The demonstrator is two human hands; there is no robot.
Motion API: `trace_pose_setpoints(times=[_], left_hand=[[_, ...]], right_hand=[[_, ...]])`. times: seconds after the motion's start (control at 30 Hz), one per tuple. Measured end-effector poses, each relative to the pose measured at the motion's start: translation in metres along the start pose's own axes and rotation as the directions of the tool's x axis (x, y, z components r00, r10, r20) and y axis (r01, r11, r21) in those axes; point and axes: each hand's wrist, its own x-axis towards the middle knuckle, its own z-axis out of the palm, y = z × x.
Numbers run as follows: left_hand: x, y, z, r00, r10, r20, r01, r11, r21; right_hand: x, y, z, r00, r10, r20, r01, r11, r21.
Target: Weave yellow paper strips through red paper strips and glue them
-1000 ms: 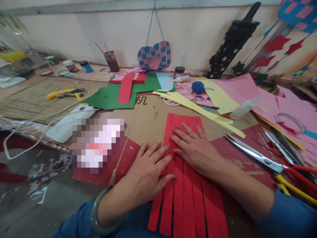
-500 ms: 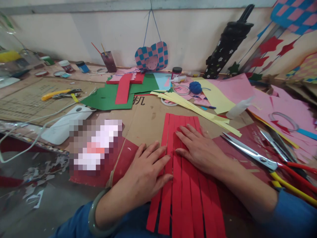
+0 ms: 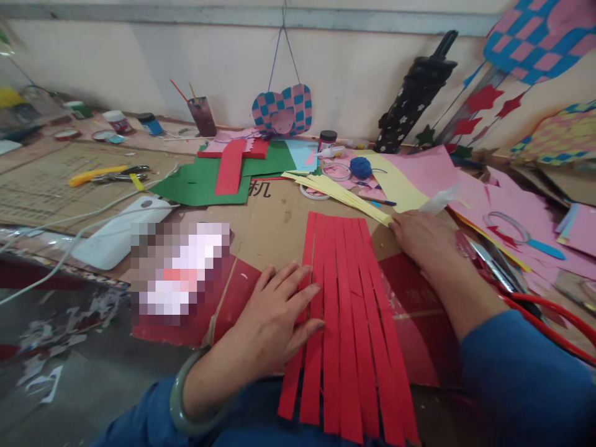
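Shows a long bench along a pale wall, covered mostly by flat brown cardboard. Carries in the near middle red paper strips, lying side by side, partly over a dark red sheet. Holds behind them yellow strips, a green sheet with a red piece across it, a blue yarn ball and a tape ring. Bears on the right pink sheets and scissors with red handles; on the left a white device, yellow-handled pliers and, far back, small paint jars.

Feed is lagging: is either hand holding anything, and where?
Left hand lies flat on the red strips, gripping nothing. Right hand meets the yellow strips at their near end; grip cannot be told.
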Motion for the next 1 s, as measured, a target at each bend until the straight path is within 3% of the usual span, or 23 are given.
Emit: trace_pose_setpoints(times=[0.3, 0.5, 0.7, 0.87, 1.0], left_hand=[[-0.001, 0.0, 0.002, 1.0, -0.029, 0.002, 0.029, 0.999, -0.019], [-0.001, -0.001, 0.003, 1.0, -0.026, -0.01, 0.026, 1.0, -0.016], [-0.002, 0.0, 0.004, 0.999, -0.035, -0.021, 0.034, 0.999, -0.024], [-0.002, -0.001, 0.002, 0.999, -0.03, -0.012, 0.029, 0.998, -0.048], [-0.002, -0.001, 0.002, 0.999, -0.044, -0.009, 0.043, 0.997, -0.064]], right_hand=[[-0.005, -0.002, -0.007, 0.999, 0.027, -0.044, -0.027, 1.0, -0.003], [-0.002, -0.003, 0.001, 0.982, 0.138, -0.127, -0.135, 0.99, 0.035], [-0.003, -0.001, 0.002, 0.952, 0.185, -0.243, -0.157, 0.979, 0.128], [-0.009, -0.001, 0.0, 0.911, 0.171, -0.377, -0.072, 0.962, 0.263], [-0.014, -0.003, 0.002, 0.867, 0.092, -0.489, 0.071, 0.95, 0.305]])
